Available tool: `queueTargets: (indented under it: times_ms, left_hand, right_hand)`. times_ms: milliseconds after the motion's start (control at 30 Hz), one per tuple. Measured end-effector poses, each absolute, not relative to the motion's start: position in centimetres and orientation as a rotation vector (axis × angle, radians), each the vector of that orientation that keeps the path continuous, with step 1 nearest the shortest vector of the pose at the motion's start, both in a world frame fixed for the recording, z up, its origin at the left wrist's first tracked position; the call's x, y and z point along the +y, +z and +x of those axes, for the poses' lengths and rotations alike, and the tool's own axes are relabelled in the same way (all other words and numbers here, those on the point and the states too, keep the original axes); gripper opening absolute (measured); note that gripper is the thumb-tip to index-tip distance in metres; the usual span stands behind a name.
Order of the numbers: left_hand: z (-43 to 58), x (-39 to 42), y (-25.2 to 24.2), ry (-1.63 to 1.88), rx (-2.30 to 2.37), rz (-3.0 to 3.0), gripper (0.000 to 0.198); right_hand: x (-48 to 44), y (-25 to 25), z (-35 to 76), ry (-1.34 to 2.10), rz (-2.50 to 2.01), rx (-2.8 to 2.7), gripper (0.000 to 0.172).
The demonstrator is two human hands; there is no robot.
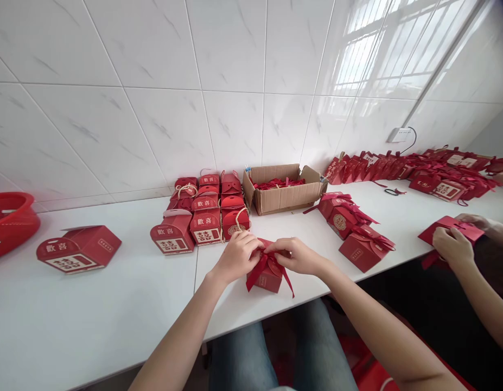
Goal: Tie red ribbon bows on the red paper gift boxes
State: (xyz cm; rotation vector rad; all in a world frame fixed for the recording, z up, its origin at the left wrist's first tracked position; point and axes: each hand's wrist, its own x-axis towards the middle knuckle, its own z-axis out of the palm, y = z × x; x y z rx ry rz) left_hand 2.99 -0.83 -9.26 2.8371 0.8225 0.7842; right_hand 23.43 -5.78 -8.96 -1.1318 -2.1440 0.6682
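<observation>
A small red gift box (266, 282) sits on the white table near its front edge, right before me. Across its top lies a red ribbon (268, 262), with two loose ends hanging down the sides. My left hand (240, 253) pinches the ribbon from the left, fingers closed. From the other side my right hand (297, 254) pinches it too, thumb and fingers together over the box top. The fingers cover part of the knot or loop, so its exact shape is hidden.
Behind stand several red boxes (206, 220) in rows and a cardboard carton (287, 202) of red ribbons. One box (82, 248) lies left, near a red basket (15, 222). Ribboned boxes (365, 247) stand right. A co-worker's hands (454, 247) hold another box. Scissors (394, 191) lie farther back.
</observation>
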Motion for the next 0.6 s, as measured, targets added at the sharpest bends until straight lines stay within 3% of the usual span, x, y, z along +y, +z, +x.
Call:
queueTargets:
  times_ms: [333,600]
  left_hand:
    - [3.1,-0.7,-9.6,0.707,0.887,2.798,0.018]
    - [3.2,-0.5,-8.4,0.526,0.883,2.695,0.005]
  right_hand:
    - [-6.0,-8.7,24.0,0.699,-1.120,-2.191,0.040]
    - [-6.0,-8.7,24.7,0.755,-1.314,-2.103,0.010]
